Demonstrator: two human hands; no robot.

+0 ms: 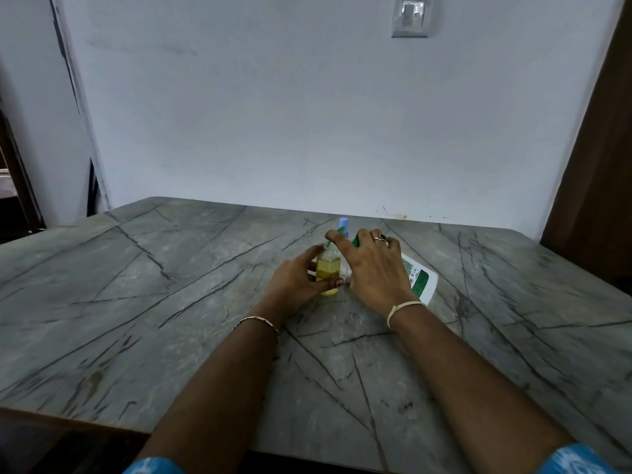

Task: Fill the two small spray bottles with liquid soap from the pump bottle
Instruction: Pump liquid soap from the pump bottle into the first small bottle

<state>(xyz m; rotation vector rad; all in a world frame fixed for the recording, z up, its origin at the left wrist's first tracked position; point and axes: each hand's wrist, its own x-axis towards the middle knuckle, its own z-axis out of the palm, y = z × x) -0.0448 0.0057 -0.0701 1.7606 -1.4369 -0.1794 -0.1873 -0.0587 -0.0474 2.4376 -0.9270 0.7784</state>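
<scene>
A small clear spray bottle (pixel 327 270) holding yellow liquid stands upright on the grey marble table (pixel 171 302). My left hand (pixel 297 278) grips its body from the left. My right hand (pixel 371 265) lies over the green pump head (pixel 356 241) of a white pump bottle (pixel 421 280), with its fingers reaching the small bottle's open neck. Just behind, a light blue spray cap (pixel 343 224) sticks up; the bottle under it is hidden by my hands.
The table ends at a white wall (pixel 307 114) close behind the bottles. A brown wooden panel (pixel 595 183) stands at the right, and a light switch (pixel 412 17) is high on the wall. The table's front edge runs near my elbows.
</scene>
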